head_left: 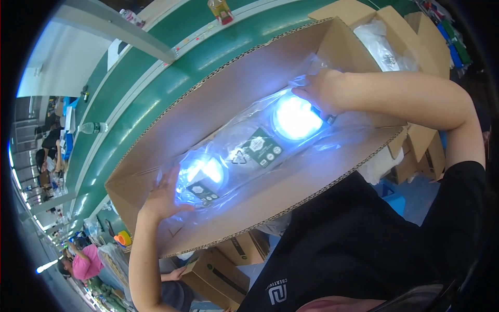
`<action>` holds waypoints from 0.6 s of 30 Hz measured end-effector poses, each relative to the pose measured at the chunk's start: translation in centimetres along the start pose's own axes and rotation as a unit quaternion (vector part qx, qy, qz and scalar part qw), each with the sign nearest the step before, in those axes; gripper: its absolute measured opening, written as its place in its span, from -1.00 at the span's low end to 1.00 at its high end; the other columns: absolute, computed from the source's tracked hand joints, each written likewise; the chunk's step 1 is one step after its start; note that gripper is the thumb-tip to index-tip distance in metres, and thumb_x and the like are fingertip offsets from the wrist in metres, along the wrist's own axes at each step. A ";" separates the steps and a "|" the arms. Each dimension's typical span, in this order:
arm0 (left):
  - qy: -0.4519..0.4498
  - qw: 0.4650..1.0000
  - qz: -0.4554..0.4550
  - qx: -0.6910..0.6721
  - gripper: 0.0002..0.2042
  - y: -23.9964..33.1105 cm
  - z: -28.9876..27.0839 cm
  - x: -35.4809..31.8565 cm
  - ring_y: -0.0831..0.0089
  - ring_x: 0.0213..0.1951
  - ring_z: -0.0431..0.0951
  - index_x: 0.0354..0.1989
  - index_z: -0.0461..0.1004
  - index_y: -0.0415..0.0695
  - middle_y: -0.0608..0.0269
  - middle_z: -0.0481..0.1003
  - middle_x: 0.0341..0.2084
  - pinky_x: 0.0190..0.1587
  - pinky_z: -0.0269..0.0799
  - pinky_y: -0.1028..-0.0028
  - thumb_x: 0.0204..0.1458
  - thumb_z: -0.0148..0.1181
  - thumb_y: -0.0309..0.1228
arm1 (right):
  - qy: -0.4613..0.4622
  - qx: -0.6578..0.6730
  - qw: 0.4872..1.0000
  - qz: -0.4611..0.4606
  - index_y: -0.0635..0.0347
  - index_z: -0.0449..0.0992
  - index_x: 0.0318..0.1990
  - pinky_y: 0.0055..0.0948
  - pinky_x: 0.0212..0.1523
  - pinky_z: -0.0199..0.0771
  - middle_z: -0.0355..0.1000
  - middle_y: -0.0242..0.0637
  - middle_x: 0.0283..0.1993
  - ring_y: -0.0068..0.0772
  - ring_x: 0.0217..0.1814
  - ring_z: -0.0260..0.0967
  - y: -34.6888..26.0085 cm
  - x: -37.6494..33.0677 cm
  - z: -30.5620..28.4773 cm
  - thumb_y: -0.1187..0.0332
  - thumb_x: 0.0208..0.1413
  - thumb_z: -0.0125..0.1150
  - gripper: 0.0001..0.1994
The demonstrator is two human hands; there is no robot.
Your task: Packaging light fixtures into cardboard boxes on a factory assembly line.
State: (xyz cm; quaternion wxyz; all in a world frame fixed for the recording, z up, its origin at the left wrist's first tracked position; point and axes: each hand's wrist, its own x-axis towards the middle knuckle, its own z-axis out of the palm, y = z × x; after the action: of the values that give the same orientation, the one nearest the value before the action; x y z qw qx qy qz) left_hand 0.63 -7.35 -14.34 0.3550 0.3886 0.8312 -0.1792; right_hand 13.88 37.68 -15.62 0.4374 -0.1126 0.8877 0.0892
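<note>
Inside a long open cardboard box (228, 232) are two brightly glowing round lamps, a left lamp (212, 169) and a right lamp (297, 118), in clear plastic wrapping (236, 132). Dark green labels lie on them, one label (263, 147) in the middle and another label (202, 192) by the left lamp. My left hand (162, 198) grips the wrapped left lamp's outer end, thumb and fingers apart around it. Over the right lamp's far edge, my right hand (326, 92) is curled, its fingers bent round the rim. The glare hides the lamps' detail.
The box rests by a green work surface (208, 63) with a drink bottle (221, 11) and a clear bottle (93, 128). Another open carton (423, 39) holds plastic-wrapped goods at the right. Smaller cartons (218, 275) stand below, near another person's hand (176, 273).
</note>
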 end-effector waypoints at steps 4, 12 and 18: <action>-0.041 0.993 -0.080 -0.080 0.25 -0.6 1.0 1.0 -0.20 0.15 0.50 0.55 -0.31 -0.02 -0.18 0.29 0.33 0.20 0.43 0.01 -0.19 0.54 -0.01 | -0.127 -0.018 0.991 0.031 0.30 0.00 0.50 -0.11 0.27 0.37 0.31 -0.01 0.36 -0.06 0.39 0.28 -0.3 0.1 -0.8 -0.01 0.03 0.39 -0.01; -0.051 0.990 -0.124 0.039 0.31 -1.7 3.8 -1.2 0.01 0.34 0.32 0.51 -0.13 -0.15 -0.15 0.34 0.29 0.41 0.12 0.05 -0.40 0.63 0.02 | -0.040 -0.096 0.995 -0.009 0.32 0.17 0.43 -0.16 0.13 0.45 0.59 -0.16 0.06 -0.13 0.15 0.52 0.6 3.5 1.5 -0.26 -0.08 0.40 0.06; 0.030 0.993 -0.107 0.027 0.42 0.1 0.9 -1.1 0.07 0.42 0.20 0.53 -0.23 -0.14 -0.02 0.20 0.40 0.44 0.11 0.06 -0.52 0.70 -0.06 | 0.051 -0.097 0.994 -0.025 0.34 -0.11 0.52 -0.08 0.38 0.13 0.31 -0.07 0.38 -0.13 0.42 0.27 -1.0 -2.1 1.2 -0.36 -0.08 0.33 0.22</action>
State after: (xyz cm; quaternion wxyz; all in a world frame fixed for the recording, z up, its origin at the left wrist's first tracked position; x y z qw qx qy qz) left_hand 1.58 -8.39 -14.16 0.2977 0.3126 0.8730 -0.2269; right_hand 16.30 37.33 -14.71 0.3804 -0.1809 0.8932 0.1576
